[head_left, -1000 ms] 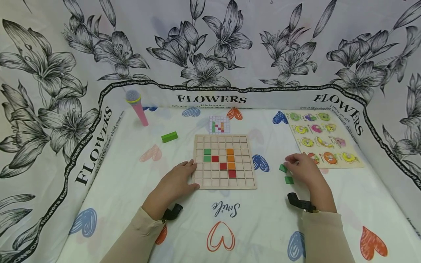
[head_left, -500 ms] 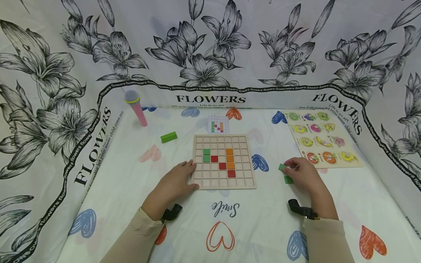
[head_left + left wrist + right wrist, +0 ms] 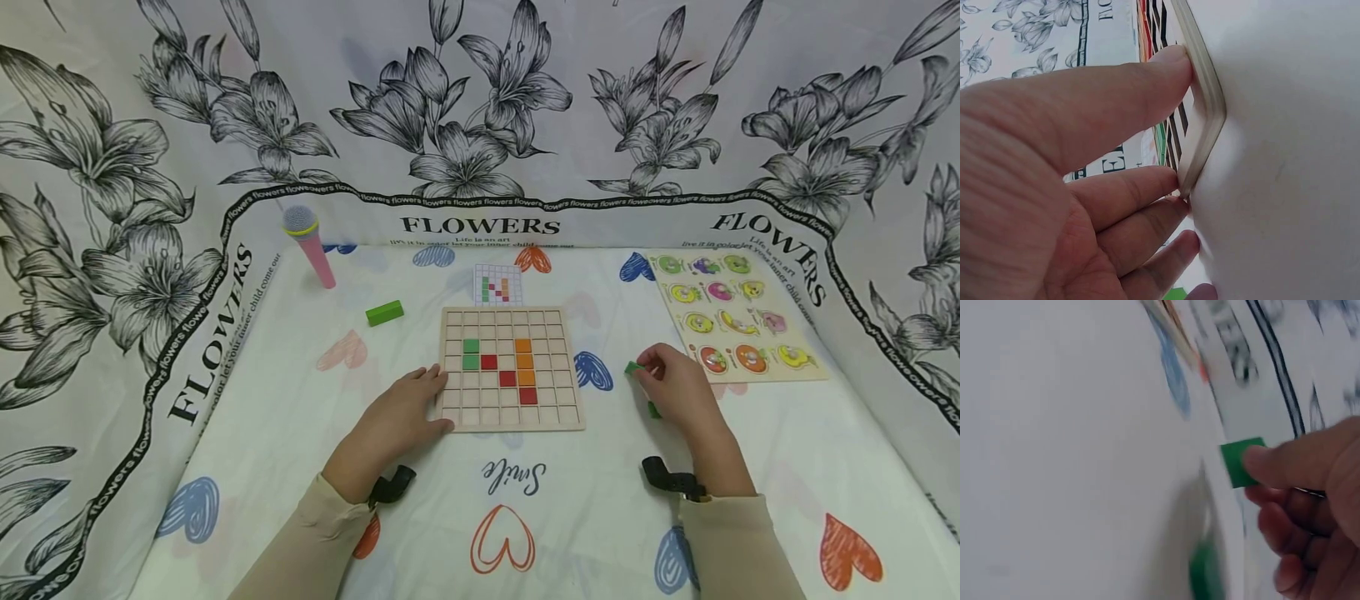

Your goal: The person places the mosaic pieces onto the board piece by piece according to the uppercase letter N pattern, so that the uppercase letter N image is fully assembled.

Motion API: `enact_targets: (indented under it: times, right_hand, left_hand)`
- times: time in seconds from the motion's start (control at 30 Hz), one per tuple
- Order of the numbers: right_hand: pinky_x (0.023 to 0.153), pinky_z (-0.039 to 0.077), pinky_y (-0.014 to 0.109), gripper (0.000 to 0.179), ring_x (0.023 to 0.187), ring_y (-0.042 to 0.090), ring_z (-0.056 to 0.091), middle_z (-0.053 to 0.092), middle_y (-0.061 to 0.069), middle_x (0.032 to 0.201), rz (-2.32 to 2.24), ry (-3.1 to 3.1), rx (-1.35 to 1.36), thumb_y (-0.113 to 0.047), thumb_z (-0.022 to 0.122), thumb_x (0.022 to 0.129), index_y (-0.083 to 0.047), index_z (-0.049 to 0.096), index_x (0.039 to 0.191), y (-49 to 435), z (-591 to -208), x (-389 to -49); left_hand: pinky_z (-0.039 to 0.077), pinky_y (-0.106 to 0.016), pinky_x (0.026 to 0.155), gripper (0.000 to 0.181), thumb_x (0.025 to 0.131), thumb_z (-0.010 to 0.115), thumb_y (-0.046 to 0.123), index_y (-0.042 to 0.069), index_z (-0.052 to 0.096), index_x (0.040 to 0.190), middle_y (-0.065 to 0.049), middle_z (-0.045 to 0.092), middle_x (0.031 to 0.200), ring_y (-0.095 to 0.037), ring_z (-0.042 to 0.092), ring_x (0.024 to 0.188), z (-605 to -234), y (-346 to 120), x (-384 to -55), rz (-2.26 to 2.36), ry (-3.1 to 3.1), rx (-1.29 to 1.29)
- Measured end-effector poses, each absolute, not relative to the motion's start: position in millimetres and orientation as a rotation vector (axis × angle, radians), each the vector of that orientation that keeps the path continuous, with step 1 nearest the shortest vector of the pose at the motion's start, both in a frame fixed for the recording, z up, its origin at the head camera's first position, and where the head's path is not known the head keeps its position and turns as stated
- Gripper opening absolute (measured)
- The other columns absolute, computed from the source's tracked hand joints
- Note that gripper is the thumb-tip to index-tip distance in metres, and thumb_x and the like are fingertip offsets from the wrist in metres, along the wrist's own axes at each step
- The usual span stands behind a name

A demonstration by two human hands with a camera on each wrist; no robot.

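Observation:
My left hand (image 3: 396, 415) rests on the near left corner of a wooden grid board (image 3: 491, 418). In the left wrist view its straight thumb and fingertips touch the board's edge (image 3: 1210, 103). Green, red and orange squares fill some of the board's cells. Right of the board, my right hand (image 3: 677, 385) pinches a small green square tile (image 3: 1234, 467) between thumb and fingers, lifted off the cloth. A second green tile (image 3: 654, 410) lies on the cloth below that hand, partly covered by it and blurred in the right wrist view.
A pattern card (image 3: 498, 286) lies behind the board. To the left are a green block (image 3: 385, 313) and a pink toy microphone (image 3: 318, 258). A fruit-picture board (image 3: 727, 312) lies at the back right, close to my right hand.
My right hand has picked up one green tile and moved slightly left with it. The other tile still lies on the cloth. My left hand stays at the board.

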State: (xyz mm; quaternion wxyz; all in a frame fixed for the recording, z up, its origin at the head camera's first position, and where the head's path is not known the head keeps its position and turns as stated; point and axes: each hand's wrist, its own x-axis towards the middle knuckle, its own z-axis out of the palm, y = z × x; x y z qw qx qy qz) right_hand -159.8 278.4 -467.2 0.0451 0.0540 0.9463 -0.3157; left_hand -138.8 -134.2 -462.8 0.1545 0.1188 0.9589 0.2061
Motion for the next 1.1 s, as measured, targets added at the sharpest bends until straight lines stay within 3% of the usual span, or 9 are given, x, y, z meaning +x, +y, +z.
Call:
enact_targets:
  times: [0.37,0.53,0.73,1.1]
  right_hand:
    - [0.076,0.054,0.031,0.009,0.089,0.020,0.060,0.073,-0.002,0.101,-1.093,2.830,-0.344,-0.016,0.074,0.104,-0.020,0.075,0.113,137.4,-459.1,-174.6]
    - [0.076,0.054,0.033,0.007,0.085,0.018,0.061,0.072,-0.004,0.099,-1.079,2.774,-0.491,-0.015,0.072,0.106,-0.020,0.075,0.110,95.3,-463.5,-182.0]
    - [0.088,0.057,0.036,0.006,0.092,0.016,0.063,0.072,-0.005,0.102,-0.995,2.780,-0.489,-0.020,0.073,0.106,-0.020,0.074,0.112,76.0,-472.6,-191.4]
    - [0.093,0.058,0.035,0.005,0.097,0.019,0.062,0.069,-0.004,0.103,-0.945,2.751,-0.535,-0.019,0.075,0.105,-0.020,0.075,0.110,71.9,-474.9,-189.9]
  left_hand:
    - [0.041,-0.060,0.127,0.081,0.095,0.086,0.031,0.008,0.050,0.164,-0.012,0.043,0.174,-0.039,0.038,0.162,-460.9,-135.1,-139.1,0.582,2.748,0.337]
    - [0.041,-0.058,0.127,0.080,0.096,0.085,0.030,0.008,0.050,0.164,-0.012,0.044,0.174,-0.038,0.038,0.162,-460.3,-134.5,-138.8,0.592,2.744,0.338]
    - [0.041,-0.058,0.127,0.079,0.095,0.086,0.030,0.006,0.051,0.163,-0.013,0.045,0.172,-0.038,0.039,0.162,-460.2,-134.6,-138.8,0.602,2.755,0.371]
    - [0.041,-0.058,0.127,0.079,0.096,0.086,0.030,0.005,0.051,0.162,-0.015,0.045,0.172,-0.039,0.040,0.161,-458.2,-135.9,-138.6,0.607,2.756,0.380]
